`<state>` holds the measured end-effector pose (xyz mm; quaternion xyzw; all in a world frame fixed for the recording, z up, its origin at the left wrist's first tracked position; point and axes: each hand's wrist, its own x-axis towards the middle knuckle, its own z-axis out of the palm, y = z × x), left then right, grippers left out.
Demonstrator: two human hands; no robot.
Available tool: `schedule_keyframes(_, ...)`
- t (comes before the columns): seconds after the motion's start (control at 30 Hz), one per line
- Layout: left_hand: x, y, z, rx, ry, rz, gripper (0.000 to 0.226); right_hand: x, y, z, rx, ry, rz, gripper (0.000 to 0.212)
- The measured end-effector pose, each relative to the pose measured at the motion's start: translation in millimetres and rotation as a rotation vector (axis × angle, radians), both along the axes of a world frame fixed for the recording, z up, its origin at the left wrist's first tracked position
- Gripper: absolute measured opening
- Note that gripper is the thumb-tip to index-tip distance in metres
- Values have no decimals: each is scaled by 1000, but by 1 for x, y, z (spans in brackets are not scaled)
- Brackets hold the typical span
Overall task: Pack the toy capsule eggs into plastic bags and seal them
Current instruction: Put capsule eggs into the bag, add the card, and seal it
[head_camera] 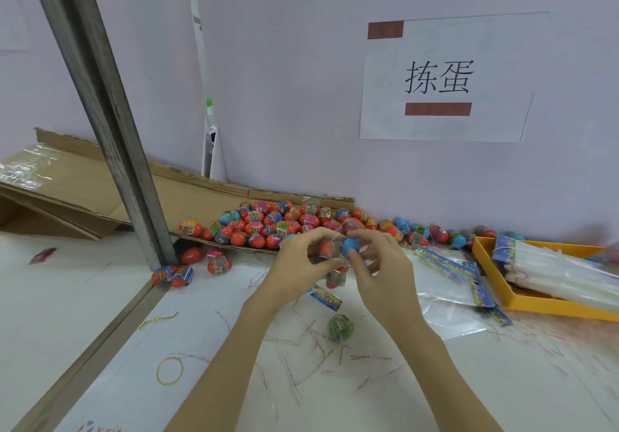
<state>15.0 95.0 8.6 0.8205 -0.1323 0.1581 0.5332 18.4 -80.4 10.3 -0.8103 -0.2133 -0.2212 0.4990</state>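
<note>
Both hands meet above the white tabletop (435, 381), holding a clear plastic bag w/ capsule eggs inside (336, 257). Left hand (298, 264) has fingers curled, pinching the bag's left side; right hand (382, 267) pinches the right side, thumb and forefinger by a blue egg. Thru the film an orange-red egg and a blue one show; a third, labelled, hangs lower in the bag. Can't tell if the bag's top is closed.

Behind the hands, a heap of loose orange, blue and pink plastic capsule eggs w/ printed label bands (268, 224) lies on flattened brown cardboard (187, 193), some spilled onto the table. A green egg in clear wrap (340, 327) sits near the right forearm. Flat clear bags w/ colourful header strips (449, 284) lie to the right, beside a yellow tray (552, 306) holding more bags.
</note>
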Motion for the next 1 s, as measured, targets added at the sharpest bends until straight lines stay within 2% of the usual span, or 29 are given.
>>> schedule_keyframes(0.2, -1, -2, 3, -47, 35, -20, 39, 2, -7, 3, 50, 46, 17, 21)
schedule_keyframes(0.33, -3, -5, 4, -108, 83, -47, 36, 2, -6, 3, -65, -6, -2, 16)
schedule_keyframes(0.57, -5, -7, 4, -154, 99, -16, 32, 1, -5, 4, -246, 8, 25, 32)
schedule_keyframes(0.7, -5, 0, 8, -255, 252, -124, 33, 2, -10, 9, -137, -34, -13, 18)
schedule_keyframes(0.77, -6, -1, 9, -254, 315, -148, 36, 3, -12, 7, -152, -63, -22, 6)
schedule_keyframes(0.9, -5, -7, 8, -261, 250, -74, 26, 3, -10, 1, -215, -95, -20, 8)
schedule_keyframes(1.0, -3, -7, 9, -326, 239, -50, 30, 1, -5, 0, -183, -158, -80, 7)
